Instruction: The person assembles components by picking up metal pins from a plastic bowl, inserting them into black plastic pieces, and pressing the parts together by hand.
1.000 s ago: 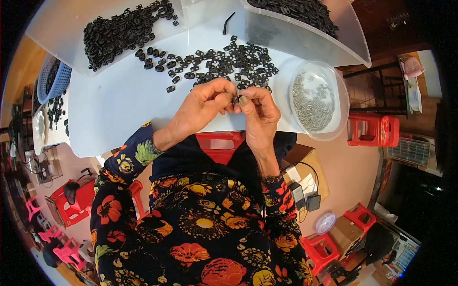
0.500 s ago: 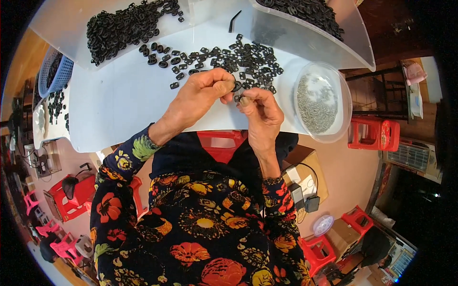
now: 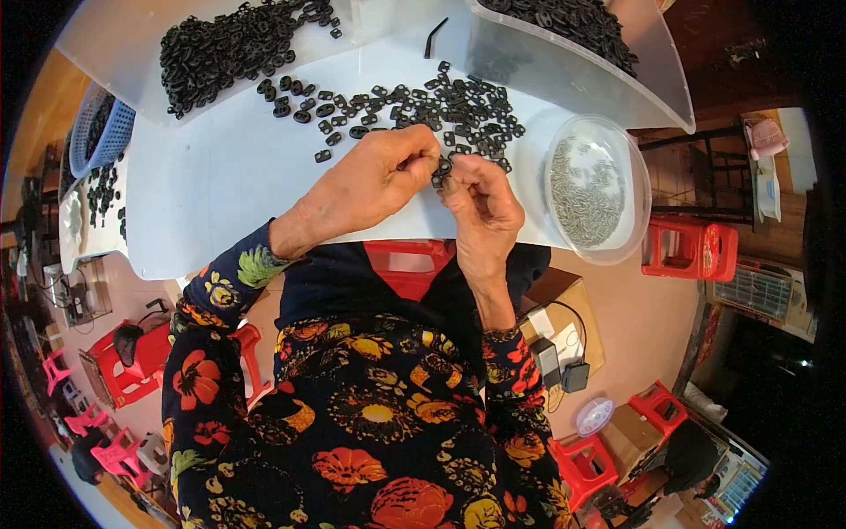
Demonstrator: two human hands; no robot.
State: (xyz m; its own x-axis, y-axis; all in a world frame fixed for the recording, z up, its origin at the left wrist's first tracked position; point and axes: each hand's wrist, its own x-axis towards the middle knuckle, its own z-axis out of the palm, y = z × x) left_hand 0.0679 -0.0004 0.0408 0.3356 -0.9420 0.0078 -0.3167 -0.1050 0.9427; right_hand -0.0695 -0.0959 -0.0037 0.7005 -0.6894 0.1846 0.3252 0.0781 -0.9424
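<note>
Above the table's near edge, my two hands meet around small black plastic pieces (image 3: 442, 171) that look like cord-lock parts. My left hand (image 3: 374, 181) is closed in a pinch at their left side, its fingertips partly hidden behind the knuckles. Thumb and forefinger of my right hand (image 3: 485, 198) grip the pieces from the right and below. Just beyond the hands, loose black two-holed parts (image 3: 467, 110) lie scattered on the white tabletop (image 3: 220, 189). A few rounder oval parts (image 3: 302, 116) lie to their left.
A round clear tub (image 3: 641, 207) of small silvery metal pieces stands at the right. Two translucent bins with black parts, one left (image 3: 141, 66) and one right (image 3: 665, 97), border the far side. A thin black bent tool (image 3: 431, 40) lies between them. A blue basket (image 3: 115, 141) stands far left.
My left hand has shifted slightly right and turned over, bringing its oval piece against the small part in my right hand. The right hand has barely moved.
</note>
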